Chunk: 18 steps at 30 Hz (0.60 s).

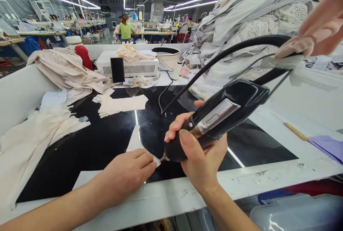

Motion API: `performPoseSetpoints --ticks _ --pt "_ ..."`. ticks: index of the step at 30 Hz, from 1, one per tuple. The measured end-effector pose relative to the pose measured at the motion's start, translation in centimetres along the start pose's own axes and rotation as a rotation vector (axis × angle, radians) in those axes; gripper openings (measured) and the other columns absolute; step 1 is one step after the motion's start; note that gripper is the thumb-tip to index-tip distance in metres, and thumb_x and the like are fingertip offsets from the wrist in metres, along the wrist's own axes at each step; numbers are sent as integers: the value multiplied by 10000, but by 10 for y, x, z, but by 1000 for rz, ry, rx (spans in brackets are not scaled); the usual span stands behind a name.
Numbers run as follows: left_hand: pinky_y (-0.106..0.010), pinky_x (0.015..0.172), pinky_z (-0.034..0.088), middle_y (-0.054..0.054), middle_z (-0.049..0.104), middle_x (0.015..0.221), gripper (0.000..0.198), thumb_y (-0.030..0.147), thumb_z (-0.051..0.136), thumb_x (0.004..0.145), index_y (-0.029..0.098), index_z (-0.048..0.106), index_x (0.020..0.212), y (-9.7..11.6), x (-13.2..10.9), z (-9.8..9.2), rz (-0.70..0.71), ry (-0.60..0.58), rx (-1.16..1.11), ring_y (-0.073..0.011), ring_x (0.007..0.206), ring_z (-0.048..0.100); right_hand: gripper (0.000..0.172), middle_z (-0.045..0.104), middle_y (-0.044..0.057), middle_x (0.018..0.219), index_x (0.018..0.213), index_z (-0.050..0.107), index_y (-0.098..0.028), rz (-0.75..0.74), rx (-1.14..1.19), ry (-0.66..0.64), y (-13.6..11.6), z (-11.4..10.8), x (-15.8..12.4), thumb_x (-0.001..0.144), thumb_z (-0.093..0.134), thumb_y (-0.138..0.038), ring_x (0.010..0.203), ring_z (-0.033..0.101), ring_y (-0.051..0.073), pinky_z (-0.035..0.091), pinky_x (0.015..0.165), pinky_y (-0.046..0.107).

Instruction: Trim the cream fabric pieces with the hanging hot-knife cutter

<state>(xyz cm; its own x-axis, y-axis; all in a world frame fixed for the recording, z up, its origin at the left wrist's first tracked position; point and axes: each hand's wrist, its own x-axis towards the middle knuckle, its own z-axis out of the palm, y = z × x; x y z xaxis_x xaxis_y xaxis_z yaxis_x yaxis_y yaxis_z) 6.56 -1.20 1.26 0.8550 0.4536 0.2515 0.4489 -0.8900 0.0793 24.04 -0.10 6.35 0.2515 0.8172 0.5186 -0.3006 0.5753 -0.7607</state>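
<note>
Near the middle of a desk (281, 174), the left hand (134, 170) grips the near end of a pale fabric piece (134, 140); the right hand (200, 156) clasps a black corded tool (227, 111). The cloth looks light and limp, best held by its edge.

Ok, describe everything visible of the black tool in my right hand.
The black tool has a shiny, plastic-looking body, a silver strip along it, a rounded nose and a metal tip. A black cord leaves its rear. It slants nose down over the black board, in your right hand; its tip is at the white piece's edge, contact unclear.
</note>
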Motion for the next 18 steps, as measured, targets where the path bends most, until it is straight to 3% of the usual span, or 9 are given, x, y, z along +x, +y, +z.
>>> performPoseSetpoints --ticks 8,13,18 --pt "-359 709 595 -68 692 966 172 130 542 1035 101 601 1194 4 -3 3 -8 109 110 -232 839 667 315 686 -53 793 998 594 -282 1 -3 0 -1 -1 -1 823 853 -325 563 605 103 562 517 252" --pt "-339 714 567 -89 704 1037 277 242 649 1011 106 583 1244 9 -2 3 -41 42 177 -220 850 661 472 688 -50 814 1208 585 -310 6 -9 2 -1 -3 -2 821 855 -313 585 608 114 545 500 248" --pt "-324 769 558 -95 710 1064 185 246 620 1029 120 626 1164 12 -3 4 -50 39 205 -206 879 661 479 686 -53 815 1229 593 -316 14 -3 -13 -1 -1 -3 826 851 -307 574 616 118 548 503 262"
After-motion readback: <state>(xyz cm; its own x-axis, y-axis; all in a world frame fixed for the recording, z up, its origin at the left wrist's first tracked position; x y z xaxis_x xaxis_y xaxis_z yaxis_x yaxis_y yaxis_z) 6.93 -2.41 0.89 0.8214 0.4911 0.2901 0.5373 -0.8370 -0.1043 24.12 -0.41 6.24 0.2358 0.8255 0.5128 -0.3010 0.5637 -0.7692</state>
